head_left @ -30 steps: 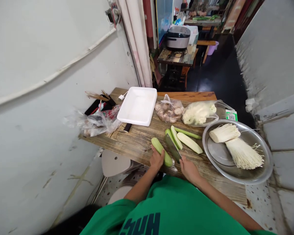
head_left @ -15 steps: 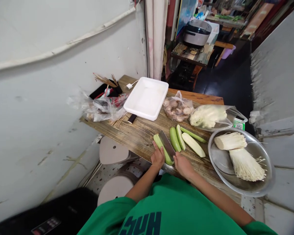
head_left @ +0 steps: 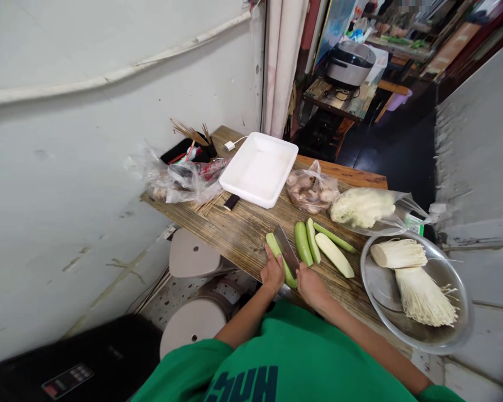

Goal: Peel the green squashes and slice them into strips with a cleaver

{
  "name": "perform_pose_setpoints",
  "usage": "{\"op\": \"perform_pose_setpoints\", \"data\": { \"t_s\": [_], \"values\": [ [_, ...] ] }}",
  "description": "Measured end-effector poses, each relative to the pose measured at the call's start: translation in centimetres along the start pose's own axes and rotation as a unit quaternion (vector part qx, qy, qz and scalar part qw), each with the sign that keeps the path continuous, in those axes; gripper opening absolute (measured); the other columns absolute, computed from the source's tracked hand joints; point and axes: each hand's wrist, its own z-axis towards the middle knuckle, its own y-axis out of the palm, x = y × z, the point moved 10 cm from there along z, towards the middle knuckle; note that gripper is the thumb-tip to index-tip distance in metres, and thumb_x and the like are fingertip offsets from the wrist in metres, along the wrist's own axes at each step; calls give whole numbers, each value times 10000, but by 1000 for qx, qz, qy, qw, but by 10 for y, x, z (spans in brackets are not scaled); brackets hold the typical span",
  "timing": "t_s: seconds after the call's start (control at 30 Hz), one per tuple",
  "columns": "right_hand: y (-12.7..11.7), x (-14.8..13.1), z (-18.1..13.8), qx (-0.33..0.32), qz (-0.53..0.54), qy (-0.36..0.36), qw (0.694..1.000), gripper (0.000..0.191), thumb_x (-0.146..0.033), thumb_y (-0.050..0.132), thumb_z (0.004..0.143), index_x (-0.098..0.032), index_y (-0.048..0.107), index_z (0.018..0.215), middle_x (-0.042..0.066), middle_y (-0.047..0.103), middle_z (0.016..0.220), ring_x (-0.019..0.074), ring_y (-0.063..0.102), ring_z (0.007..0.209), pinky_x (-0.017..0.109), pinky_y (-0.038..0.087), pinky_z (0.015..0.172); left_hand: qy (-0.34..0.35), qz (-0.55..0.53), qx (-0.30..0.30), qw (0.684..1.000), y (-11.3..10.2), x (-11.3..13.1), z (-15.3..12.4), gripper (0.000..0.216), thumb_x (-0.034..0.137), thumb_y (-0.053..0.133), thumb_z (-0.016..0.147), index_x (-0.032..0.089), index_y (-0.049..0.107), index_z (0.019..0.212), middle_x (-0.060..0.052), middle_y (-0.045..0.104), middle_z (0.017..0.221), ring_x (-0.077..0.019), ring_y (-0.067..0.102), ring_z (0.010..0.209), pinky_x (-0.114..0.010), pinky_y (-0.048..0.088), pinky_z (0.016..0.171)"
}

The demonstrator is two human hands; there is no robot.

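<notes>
My left hand (head_left: 273, 272) grips a cut length of zucchini (head_left: 272, 241) lying near the front edge of the wooden table (head_left: 243, 234). The handle of a cleaver (head_left: 285, 245) is in my right hand (head_left: 312, 286), mostly hidden by the fingers. Its broad blade lies along the zucchini's right side, touching or very close to it; whether it has cut in, I cannot tell. Just right of the blade are more zucchini pieces (head_left: 302, 243), some green side up, one pale cut piece (head_left: 334, 255) face up.
A white plastic tray (head_left: 257, 170) stands behind, beside a bag of mushrooms (head_left: 312, 191) and a bagged cauliflower (head_left: 362, 207). On the right, a metal basin (head_left: 371, 285) holds enoki mushrooms (head_left: 423, 296). Skewers (head_left: 188, 131) and plastic bags (head_left: 184, 181) crowd the left. Stools (head_left: 195, 254) stand below.
The view has shifted a little, so the table's contents appear slightly lower and to the right. My hands, the cleaver and the zucchini keep nearly the same positions relative to each other.
</notes>
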Motion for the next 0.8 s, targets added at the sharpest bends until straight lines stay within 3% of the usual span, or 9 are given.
{"op": "perform_pose_setpoints", "data": {
  "t_s": [0.4, 0.8],
  "values": [
    [-5, -7, 11, -3, -26, -19, 999, 261, -136, 356, 1016, -100, 579, 1146, 181, 774, 988, 213, 735, 871, 285, 369, 650, 3, -11, -5, 1000, 2, 3, 0, 720, 431, 258, 1073, 38, 98, 1654, -202, 776, 1095, -298, 760, 1016, -389, 564, 892],
    [-10, -14, 29, -53, -59, -34, 996, 288, -191, 331, 1063, -73, 559, 1194, 218, 754, 1095, 231, 733, 1003, 286, 429, 758, -6, -15, -16, 1000, 3, 6, -2, 725, 422, 299, 1077, 30, 95, 1652, -203, 780, 1064, -301, 767, 990, -387, 567, 869]
  ]
}}
